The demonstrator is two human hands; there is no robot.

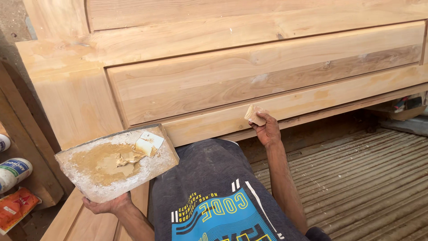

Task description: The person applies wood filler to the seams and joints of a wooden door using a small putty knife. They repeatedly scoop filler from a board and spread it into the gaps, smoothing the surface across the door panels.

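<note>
My left hand (108, 205) grips the near edge of a flat board (84, 176) smeared with tan wood filler, a small square scraper (149, 143) lying on its far corner. My right hand (267, 130) holds another small scraper (254, 114), coated in filler, against the lower rail of a large unfinished wooden furniture panel (249, 76). Pale filler patches show along that rail and on the recessed panel above it.
My knee in dark printed cloth (214, 187) sits between the hands. A ribbed floor mat (356, 178) lies at right. White cans (13, 172) and an orange packet (15, 207) are at the left edge. Clutter shows under the furniture at far right (403, 107).
</note>
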